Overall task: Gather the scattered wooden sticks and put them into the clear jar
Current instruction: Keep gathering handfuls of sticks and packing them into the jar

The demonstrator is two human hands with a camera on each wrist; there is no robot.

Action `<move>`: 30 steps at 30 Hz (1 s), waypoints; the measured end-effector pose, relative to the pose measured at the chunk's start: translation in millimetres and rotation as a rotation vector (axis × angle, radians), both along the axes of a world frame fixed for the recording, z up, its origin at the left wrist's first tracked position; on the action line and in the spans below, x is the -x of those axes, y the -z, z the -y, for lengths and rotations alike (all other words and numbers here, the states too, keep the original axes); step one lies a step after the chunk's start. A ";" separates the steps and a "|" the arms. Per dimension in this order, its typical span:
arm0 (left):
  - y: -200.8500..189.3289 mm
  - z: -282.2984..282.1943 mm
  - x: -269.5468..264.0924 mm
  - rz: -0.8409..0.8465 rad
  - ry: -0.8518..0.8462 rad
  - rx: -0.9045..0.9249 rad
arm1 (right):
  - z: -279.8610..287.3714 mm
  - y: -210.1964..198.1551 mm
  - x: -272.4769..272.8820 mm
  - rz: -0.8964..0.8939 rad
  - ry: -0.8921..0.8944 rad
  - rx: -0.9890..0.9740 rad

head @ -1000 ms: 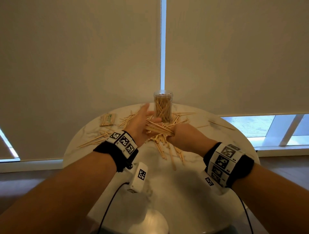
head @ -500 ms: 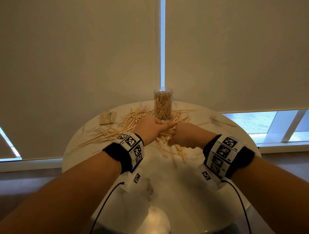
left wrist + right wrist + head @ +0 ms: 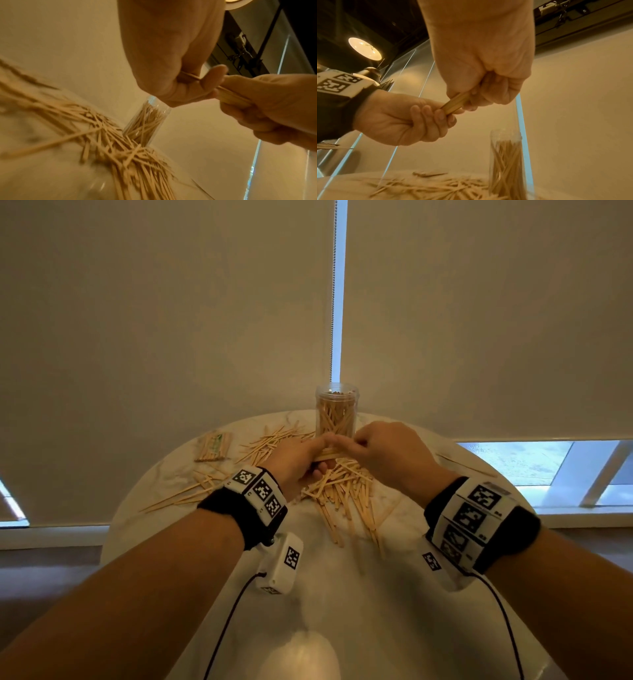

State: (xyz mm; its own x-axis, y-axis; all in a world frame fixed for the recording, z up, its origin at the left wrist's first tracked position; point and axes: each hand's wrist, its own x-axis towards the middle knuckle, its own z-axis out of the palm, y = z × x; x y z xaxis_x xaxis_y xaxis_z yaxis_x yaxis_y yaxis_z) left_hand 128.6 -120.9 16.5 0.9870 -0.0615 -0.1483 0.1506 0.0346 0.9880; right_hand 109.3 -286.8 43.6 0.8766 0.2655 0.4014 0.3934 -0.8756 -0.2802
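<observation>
The clear jar (image 3: 337, 412) stands upright at the table's far edge, partly filled with wooden sticks. Just in front of it, above the table, both hands hold one small bundle of sticks (image 3: 328, 454) lying crosswise. My left hand (image 3: 298, 460) curls round the bundle's left end. My right hand (image 3: 380, 451) pinches its right end. The right wrist view shows the bundle (image 3: 455, 101) bridging the two fists. A loose pile of sticks (image 3: 342, 491) lies under and in front of the hands, also seen in the left wrist view (image 3: 130, 155) beside the jar (image 3: 147, 121).
A wrapped pack of sticks (image 3: 213, 446) lies at the far left of the round marble table (image 3: 342, 594). Long thin skewers (image 3: 178, 496) fan out at the left, and a single one (image 3: 462, 464) lies at the right edge. Blinds hang close behind the jar.
My left hand, earlier open with sticks laid across it, has curled round them. Both hands have lifted the bundle up to the front of the jar.
</observation>
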 end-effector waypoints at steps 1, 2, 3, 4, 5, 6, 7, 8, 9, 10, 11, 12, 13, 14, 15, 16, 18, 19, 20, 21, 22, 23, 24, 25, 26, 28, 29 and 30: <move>-4.9 -2.3 -7.5 -0.001 0.029 0.007 | 2.6 -7.3 -6.9 0.005 0.008 0.020; -10.7 -4.6 -16.2 -0.006 0.045 0.026 | 6.7 -15.4 -16.6 0.014 0.023 0.032; -16.7 -7.8 -28.2 -0.005 0.027 0.051 | 12.3 -23.9 -29.9 0.029 0.045 0.032; -21.9 -11.3 -41.2 -0.004 -0.019 0.062 | 19.4 -32.8 -45.7 0.050 0.075 0.029; -25.4 -16.2 -56.5 -0.002 -0.071 0.054 | 26.7 -42.3 -63.6 0.080 0.110 0.027; -28.7 -19.8 -69.5 0.000 -0.121 0.022 | 33.0 -51.7 -82.3 0.113 0.150 0.032; -29.5 -23.2 -85.9 0.002 -0.145 -0.024 | 37.6 -60.4 -101.8 0.142 0.186 0.054; -29.2 -25.5 -102.5 0.008 -0.143 -0.098 | 39.1 -68.0 -121.3 0.162 0.211 0.086; -26.8 -25.7 -119.0 0.016 -0.126 -0.198 | 37.5 -74.9 -139.0 0.171 0.225 0.126; -24.8 -22.8 -131.9 0.017 -0.096 -0.315 | 34.2 -80.1 -156.5 0.176 0.228 0.172; -23.0 -19.3 -145.5 0.031 -0.073 -0.426 | 29.4 -83.8 -172.7 0.176 0.220 0.229; -23.2 -13.9 -154.2 0.052 -0.044 -0.539 | 24.2 -86.0 -186.8 0.160 0.206 0.301; -21.3 -9.1 -166.1 0.093 -0.015 -0.632 | 17.7 -87.2 -198.4 0.136 0.186 0.384; -20.4 -4.5 -172.4 0.135 0.007 -0.708 | 10.2 -87.1 -209.0 0.106 0.161 0.471; -17.9 -1.8 -179.8 0.176 0.023 -0.753 | 3.2 -86.0 -217.7 0.076 0.125 0.553; -15.6 0.8 -185.4 0.191 0.037 -0.747 | -4.7 -83.7 -224.8 0.044 0.080 0.615; -9.0 4.6 -194.4 0.233 0.071 -0.677 | -18.7 -76.8 -238.3 -0.047 0.000 0.689; -8.0 6.1 -192.8 0.256 0.078 -0.640 | -24.6 -72.6 -244.8 -0.103 -0.022 0.722; -5.9 6.0 -193.8 0.254 0.074 -0.624 | -29.1 -68.5 -248.4 -0.145 -0.022 0.751; -3.9 5.5 -193.7 0.262 0.074 -0.609 | -31.9 -64.7 -251.0 -0.167 -0.022 0.774; -2.0 5.2 -194.9 0.247 0.081 -0.596 | -33.1 -61.9 -250.9 -0.176 -0.024 0.801; -1.5 4.6 -192.6 0.254 0.083 -0.576 | -33.3 -58.8 -250.3 -0.172 -0.037 0.824; -1.1 4.3 -193.2 0.239 0.094 -0.553 | -32.6 -57.8 -249.2 -0.153 -0.058 0.835; -2.7 4.9 -189.5 0.236 0.100 -0.526 | -31.1 -57.7 -248.7 -0.138 -0.085 0.797; -3.4 4.6 -190.3 0.216 0.111 -0.524 | -28.4 -59.1 -246.7 -0.152 -0.099 0.707; -6.5 4.4 -190.2 0.194 0.131 -0.585 | -13.6 -64.2 -238.7 -0.192 -0.135 0.427; -7.7 1.9 -189.0 0.163 0.131 -0.640 | -3.1 -65.7 -234.8 -0.188 -0.147 0.257; -7.9 -3.2 -190.7 0.110 0.125 -0.699 | 9.7 -65.8 -229.9 -0.172 -0.150 0.074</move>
